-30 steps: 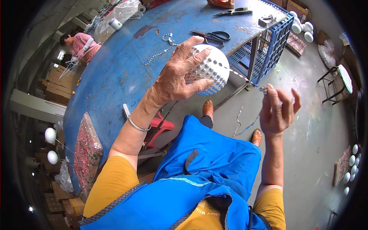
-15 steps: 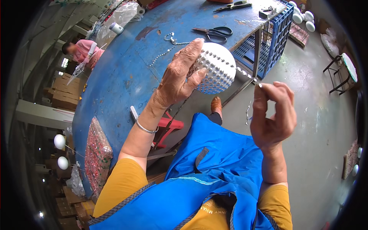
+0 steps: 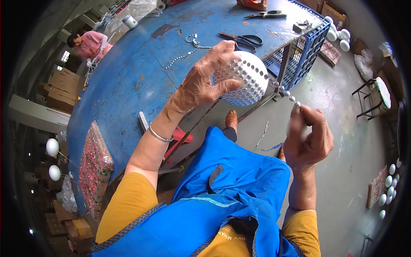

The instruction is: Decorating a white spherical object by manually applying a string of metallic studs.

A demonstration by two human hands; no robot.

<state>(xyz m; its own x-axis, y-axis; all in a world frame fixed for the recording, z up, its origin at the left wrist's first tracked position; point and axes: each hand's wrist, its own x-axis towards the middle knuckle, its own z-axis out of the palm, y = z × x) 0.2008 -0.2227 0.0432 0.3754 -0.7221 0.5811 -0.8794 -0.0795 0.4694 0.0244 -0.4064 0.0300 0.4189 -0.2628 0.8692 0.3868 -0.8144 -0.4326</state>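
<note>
**Left hand (image 3: 203,81) cups a studded ball (image 3: 248,83); right hand (image 3: 310,139) pinches a string of beads (image 3: 287,93)**

The left hand is curved around the left side of the ball, its fingers bent along the upper side and its thumb laid across the near face. The right hand stands apart, lower and to the right, with thumb and forefinger pressed together on the beads; its other fingers curl inward, and the thumb is blurred. The string runs between the ball's right side and that pinch.

There is one studded ball in hand, white with rows of silvery studs, held near the right edge of the blue table (image 3: 128,77). A thin rod (image 3: 197,124) shows below it; whether the two are joined cannot be told.

On the table lie one loose bead chain (image 3: 182,56), one pair of scissors (image 3: 240,39), one pair of pliers (image 3: 265,15) and one small tub (image 3: 129,21). One clear bag (image 3: 95,165) of red and green bits is at its left edge. Two plain balls (image 3: 52,147) show at far left, one blue crate (image 3: 299,64) beside the table, and one stool (image 3: 383,93) at right. One co-worker (image 3: 92,45) in pink is at upper left.
</note>
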